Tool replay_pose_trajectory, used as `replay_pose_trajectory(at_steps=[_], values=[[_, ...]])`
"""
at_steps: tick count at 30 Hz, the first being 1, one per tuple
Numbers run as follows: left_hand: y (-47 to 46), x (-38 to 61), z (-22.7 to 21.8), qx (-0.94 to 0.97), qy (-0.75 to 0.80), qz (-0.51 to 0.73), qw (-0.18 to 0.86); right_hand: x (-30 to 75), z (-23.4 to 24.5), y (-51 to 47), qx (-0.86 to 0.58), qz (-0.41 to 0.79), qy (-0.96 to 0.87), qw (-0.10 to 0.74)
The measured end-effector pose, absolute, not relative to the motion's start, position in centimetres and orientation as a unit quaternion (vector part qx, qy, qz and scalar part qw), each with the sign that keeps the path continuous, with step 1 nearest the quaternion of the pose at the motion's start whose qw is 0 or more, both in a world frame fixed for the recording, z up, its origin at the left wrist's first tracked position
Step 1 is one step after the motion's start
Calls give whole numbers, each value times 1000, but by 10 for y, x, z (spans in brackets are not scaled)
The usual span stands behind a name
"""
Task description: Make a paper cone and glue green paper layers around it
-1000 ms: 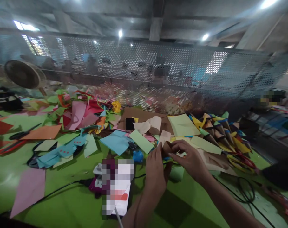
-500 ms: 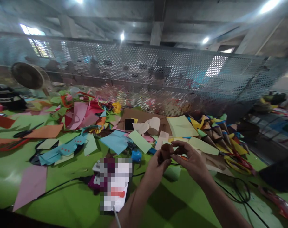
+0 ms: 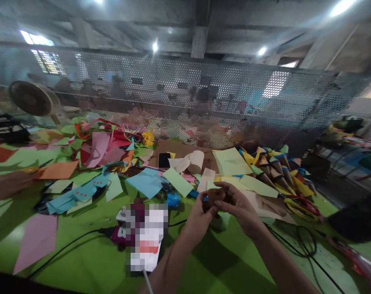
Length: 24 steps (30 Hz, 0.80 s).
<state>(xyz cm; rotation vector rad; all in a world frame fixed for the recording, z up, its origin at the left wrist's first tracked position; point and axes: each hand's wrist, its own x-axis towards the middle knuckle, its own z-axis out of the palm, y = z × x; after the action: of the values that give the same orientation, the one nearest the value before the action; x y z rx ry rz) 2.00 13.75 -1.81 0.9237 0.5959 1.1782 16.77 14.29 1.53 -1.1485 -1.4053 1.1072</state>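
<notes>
My left hand and right hand pinch a small brown rolled paper piece. A pile of colour-tipped brown paper cones lies to the right and a light blue paper sheet to the left.

Both our arms are bare and come up from the lower edge. The left forearm rises from the bottom centre and the right forearm from the bottom right, so they make a narrow V. Our left hand shows its back to us, with thumb and fingers drawn together in a pinch. Our right hand lies palm down, fingers curled and closed. The two hands meet at the fingertips, in front of us.
</notes>
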Motion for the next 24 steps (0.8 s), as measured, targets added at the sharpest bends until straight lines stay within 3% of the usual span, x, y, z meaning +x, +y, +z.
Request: replay_pose_trajectory(at_steps=[8,17,24], values=[[139,34,-23,417,305,532,671,165,20,144,-472,463,-520,540],[142,41,-1,446,313,513,664,176,24,144,-446,486,-500,561],[151,51,-11,427,316,525,665,183,16,148,-468,470,-487,568]])
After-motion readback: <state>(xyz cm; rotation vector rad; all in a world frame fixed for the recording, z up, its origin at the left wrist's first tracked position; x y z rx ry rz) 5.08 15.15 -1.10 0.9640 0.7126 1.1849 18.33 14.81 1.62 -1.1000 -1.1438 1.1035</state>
